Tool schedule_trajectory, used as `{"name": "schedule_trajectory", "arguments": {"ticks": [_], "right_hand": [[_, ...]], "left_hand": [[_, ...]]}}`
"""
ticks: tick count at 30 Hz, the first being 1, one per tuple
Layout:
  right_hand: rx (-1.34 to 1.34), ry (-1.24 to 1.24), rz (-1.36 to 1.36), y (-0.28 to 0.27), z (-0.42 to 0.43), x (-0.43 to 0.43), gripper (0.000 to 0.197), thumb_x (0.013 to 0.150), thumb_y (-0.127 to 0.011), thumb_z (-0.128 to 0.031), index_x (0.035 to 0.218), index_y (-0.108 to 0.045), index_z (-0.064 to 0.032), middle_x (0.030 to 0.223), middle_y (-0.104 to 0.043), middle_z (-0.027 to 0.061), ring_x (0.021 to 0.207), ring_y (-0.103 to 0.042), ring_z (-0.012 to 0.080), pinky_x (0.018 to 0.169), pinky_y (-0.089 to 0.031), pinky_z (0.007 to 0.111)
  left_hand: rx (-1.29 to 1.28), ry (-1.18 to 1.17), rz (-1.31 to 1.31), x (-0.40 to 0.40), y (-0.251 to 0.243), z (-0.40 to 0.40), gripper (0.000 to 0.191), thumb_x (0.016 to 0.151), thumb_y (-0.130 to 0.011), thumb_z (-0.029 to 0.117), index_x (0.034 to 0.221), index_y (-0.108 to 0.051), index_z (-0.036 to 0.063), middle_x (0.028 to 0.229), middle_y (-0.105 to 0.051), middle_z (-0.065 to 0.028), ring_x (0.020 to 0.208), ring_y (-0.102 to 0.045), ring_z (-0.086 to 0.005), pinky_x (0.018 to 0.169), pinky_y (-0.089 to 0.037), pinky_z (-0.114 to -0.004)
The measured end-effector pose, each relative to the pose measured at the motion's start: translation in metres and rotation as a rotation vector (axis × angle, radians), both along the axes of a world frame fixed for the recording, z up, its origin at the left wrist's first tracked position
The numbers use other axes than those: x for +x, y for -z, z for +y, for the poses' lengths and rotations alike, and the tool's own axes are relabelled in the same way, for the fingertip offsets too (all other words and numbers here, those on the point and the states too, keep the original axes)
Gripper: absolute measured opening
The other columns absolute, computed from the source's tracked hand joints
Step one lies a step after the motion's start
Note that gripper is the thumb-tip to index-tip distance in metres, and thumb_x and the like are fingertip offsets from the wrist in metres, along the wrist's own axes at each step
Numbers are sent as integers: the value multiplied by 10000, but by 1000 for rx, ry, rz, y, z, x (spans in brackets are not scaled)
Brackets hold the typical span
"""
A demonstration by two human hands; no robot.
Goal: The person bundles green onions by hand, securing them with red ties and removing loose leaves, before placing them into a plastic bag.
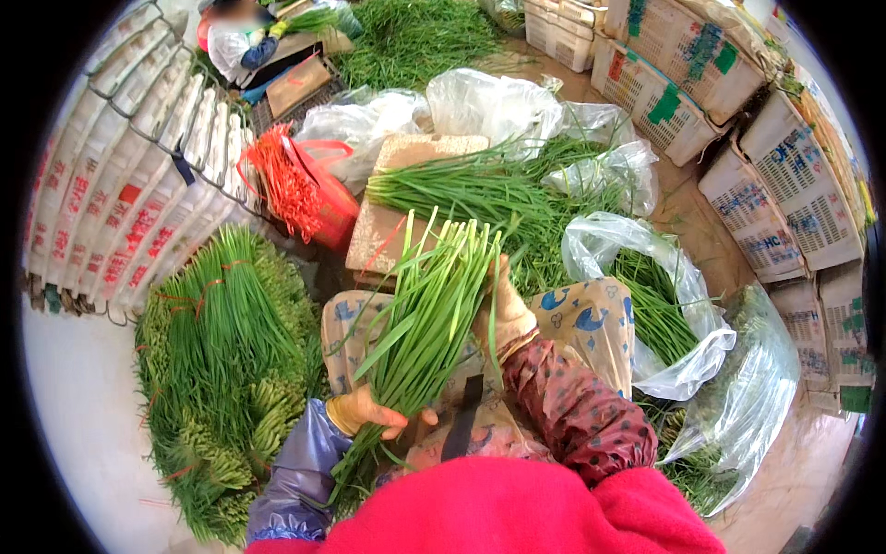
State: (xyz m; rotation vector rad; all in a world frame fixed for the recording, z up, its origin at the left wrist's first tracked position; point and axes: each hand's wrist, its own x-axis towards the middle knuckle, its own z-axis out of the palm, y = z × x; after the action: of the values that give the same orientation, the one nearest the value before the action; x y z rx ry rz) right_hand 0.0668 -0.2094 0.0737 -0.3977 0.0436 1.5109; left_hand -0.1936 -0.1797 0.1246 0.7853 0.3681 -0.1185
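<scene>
A loose bunch of green garlic chives (436,311) is held in front of my body, pale cut ends up and leaf tips down by my lap. My left hand (370,413), in a worn glove with bare fingertips, grips its lower leafy part. Against its upper right side is my right hand (511,311), gloved; the bunch hides most of its fingers. Just beyond, more chives (450,187) lie across a patterned board (374,239) with their cut ends to the left. A dotted sleeve covers my right forearm, a shiny purple one my left.
Tied chive bundles (235,311) are heaped at left, beside stacked white crates (138,208). A red bag (325,201) holds red ties (284,183). Clear plastic bags (682,305) with chives lie right; plastic baskets (754,208) line that side. Another person (235,48) sits at upper left.
</scene>
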Motion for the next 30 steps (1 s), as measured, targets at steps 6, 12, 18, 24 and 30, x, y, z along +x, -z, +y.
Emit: {"name": "schedule_trajectory", "arguments": {"ticks": [6,12,18,24,30], "right_hand": [[-267,129,-208,23,14,37,333,1020,-494,-290,1248,-566,-59,992,-664,57,837,-628,205,740,-535,359],[-737,-61,-766,89,24,58,296,1003,-484,-278,977,-661,-43,698,-586,42,554,-563,188,503,-468,333],[-964,70,-748,97,30,59,252,930,-527,-227,897,-710,-57,773,-630,30,613,-539,166,583,-429,313],[-788,67,-919,58,22,107,258,971,-515,-283,947,-673,-80,725,-578,-2,564,-503,126,529,-419,306],[-243,-628,-1605,-57,17,32,438,821,-710,-334,1102,-639,-6,965,-702,135,887,-640,219,818,-492,348]], "left_hand": [[-45,11,178,-15,0,-14,627,816,-722,96,1369,-441,3,914,-609,-120,506,-488,-121,459,-398,-259],[-357,-62,249,-30,3,-38,612,812,-622,-30,1394,-435,-1,1007,-624,-121,485,-441,-108,454,-362,-270],[-543,-82,292,-38,-12,-44,637,808,-635,23,1411,-432,-23,633,-567,-51,438,-421,-97,430,-323,-252],[-574,-146,257,-48,-21,-59,660,824,-621,23,1435,-381,-47,651,-587,-59,457,-457,-101,428,-349,-248],[-581,-214,309,-46,-23,-57,661,826,-626,15,1437,-379,-29,760,-613,-67,448,-420,-99,435,-312,-252]]}}
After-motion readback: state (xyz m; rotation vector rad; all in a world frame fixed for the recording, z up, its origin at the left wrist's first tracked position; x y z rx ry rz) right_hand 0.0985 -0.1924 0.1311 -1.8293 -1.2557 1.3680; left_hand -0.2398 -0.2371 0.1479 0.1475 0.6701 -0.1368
